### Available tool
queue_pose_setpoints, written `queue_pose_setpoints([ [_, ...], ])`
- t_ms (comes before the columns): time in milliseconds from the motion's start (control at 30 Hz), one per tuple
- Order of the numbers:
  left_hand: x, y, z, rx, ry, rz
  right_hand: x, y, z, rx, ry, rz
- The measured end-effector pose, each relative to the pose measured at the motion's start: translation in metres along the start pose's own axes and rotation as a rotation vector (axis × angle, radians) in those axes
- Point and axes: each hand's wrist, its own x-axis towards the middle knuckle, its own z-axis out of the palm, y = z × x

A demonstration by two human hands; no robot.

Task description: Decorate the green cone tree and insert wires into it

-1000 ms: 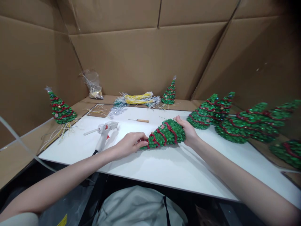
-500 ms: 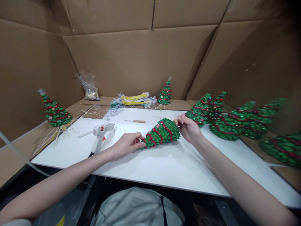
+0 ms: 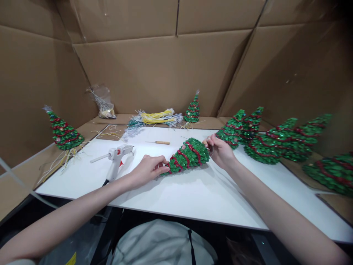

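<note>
A small green Christmas tree (image 3: 189, 157) with red garland lies on its side on the white board (image 3: 171, 195), its wide base to the right. My left hand (image 3: 153, 167) pinches the narrow tip between thumb and fingers. At the base end, my right hand (image 3: 220, 150) is closed with fingers bent together around a thin pale strand, partly hidden by the fingers. How that strand joins the base cannot be made out. Behind the tree lies an awl (image 3: 162, 142) with a wooden handle. Left of my left hand, a white glue gun (image 3: 116, 158) rests on the board.
Several decorated trees (image 3: 275, 143) stand at the right. Another tree (image 3: 64, 132) is at the left and one small tree (image 3: 192, 110) at the back. Bundled yellow and white wires (image 3: 157, 117) and a plastic bag (image 3: 104, 105) lie along the cardboard wall (image 3: 143, 70).
The whole view has shifted slightly. Both hands keep nearly the same places on the tree, and a pale strand end near my right fingertips shows less now.
</note>
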Motion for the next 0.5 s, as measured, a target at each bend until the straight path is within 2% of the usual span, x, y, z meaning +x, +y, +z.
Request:
queue_pose_setpoints([
  [167, 0.001, 0.0029, -0.0029, 0.061, -0.005, 0.018, 0.0004, 0.0017, -0.0014, 0.036, 0.0, 0.019],
  [500, 0.0001, 0.0052, -0.0049, 0.053, -0.025, -0.005, 0.0017, 0.0021, -0.0024, 0.103, -0.015, 0.047],
])
